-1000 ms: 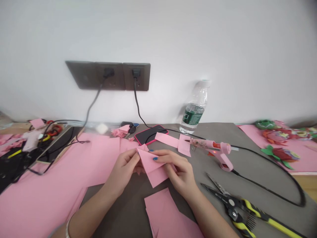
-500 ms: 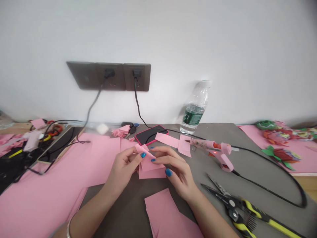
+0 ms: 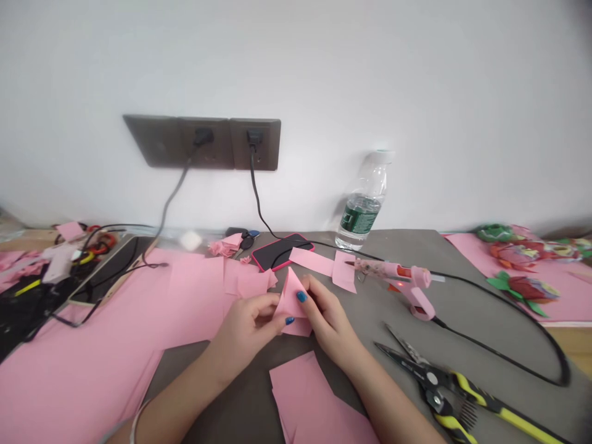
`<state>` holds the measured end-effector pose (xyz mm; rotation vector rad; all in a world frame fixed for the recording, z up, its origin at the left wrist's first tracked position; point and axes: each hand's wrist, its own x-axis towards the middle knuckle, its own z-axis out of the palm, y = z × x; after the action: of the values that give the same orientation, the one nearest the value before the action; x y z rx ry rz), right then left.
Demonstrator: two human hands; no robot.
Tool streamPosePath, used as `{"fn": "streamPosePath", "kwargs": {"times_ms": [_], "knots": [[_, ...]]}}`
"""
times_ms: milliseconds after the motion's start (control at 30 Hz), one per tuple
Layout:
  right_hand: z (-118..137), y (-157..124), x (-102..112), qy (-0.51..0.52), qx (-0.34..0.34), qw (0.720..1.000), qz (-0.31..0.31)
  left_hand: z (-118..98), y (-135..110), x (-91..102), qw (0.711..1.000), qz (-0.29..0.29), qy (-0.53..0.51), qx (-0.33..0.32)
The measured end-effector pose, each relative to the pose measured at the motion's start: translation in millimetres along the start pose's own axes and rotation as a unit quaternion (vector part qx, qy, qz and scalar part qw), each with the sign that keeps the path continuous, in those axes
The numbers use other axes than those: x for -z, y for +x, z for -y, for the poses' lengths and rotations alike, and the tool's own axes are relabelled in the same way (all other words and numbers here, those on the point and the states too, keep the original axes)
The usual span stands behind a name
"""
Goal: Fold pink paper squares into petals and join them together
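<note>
A small piece of pink paper [image 3: 291, 295], folded to a point at the top, is pinched between both hands. My left hand [image 3: 250, 324] grips its lower left side, thumb in front. My right hand [image 3: 326, 311] has its thumb pressed on the front of the paper, with the fingers behind. Another pink piece [image 3: 298, 327] shows just below the folded one. Closer to me lies a stack of pink paper squares [image 3: 314, 394]. A curled pink paper piece [image 3: 254, 283] rests beyond my left hand.
Large pink sheets [image 3: 83, 345] cover the left side. A phone [image 3: 277, 253], a water bottle [image 3: 361, 213] and a corded pink glue gun [image 3: 402, 277] stand or lie behind. Open yellow-black pliers-like cutters [image 3: 432, 376] lie at right, near paper flowers [image 3: 531, 287].
My right hand has closed from spread fingers into a pinch on the paper. The paper has turned so its point faces up, and my left hand has shifted right and lower.
</note>
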<state>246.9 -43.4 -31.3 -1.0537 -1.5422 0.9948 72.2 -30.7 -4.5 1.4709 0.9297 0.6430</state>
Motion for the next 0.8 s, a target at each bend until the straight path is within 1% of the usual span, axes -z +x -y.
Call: {"fn": "streamPosePath", "kwargs": {"times_ms": [133,233,300,367,433,500,567,633,700,800], "knots": [[-1.1,-2.4,0.0,-0.027,0.008,1.000,0.003,6.3,-1.2,-5.5,1.000,0.000,0.000,0.006],[-0.6,-4.1,0.0,-0.030,0.012,0.999,0.013,8.1,-1.9,-5.7,0.999,-0.026,0.037,0.001],[-0.5,-4.8,-0.3,-0.017,0.031,0.999,0.022,7.2,-1.2,-4.2,0.998,-0.048,0.043,0.001],[-1.0,-5.0,-0.8,-0.001,0.056,0.998,0.015,5.8,0.3,-2.7,0.998,-0.058,0.008,-0.002],[-2.0,-4.4,-0.9,0.018,0.069,0.997,-0.009,4.7,1.8,-1.9,0.998,-0.054,-0.042,-0.001],[-3.1,-3.4,-0.1,0.044,0.060,0.997,-0.034,4.1,2.7,-2.1,0.996,-0.047,-0.072,0.011],[-4.1,-2.5,1.2,0.078,0.039,0.995,-0.044,3.7,2.9,-2.7,0.995,-0.043,-0.091,0.028],[-5.3,-1.7,2.4,0.115,0.024,0.992,-0.039,3.1,2.6,-2.7,0.993,-0.044,-0.104,0.034],[-6.6,-1.0,2.6,0.148,0.026,0.988,-0.025,2.4,2.3,-1.9,0.992,-0.054,-0.108,0.025],[-7.6,0.5,1.6,0.166,0.019,0.986,-0.015,1.4,2.4,-0.4,0.993,-0.071,-0.099,0.012]]}}
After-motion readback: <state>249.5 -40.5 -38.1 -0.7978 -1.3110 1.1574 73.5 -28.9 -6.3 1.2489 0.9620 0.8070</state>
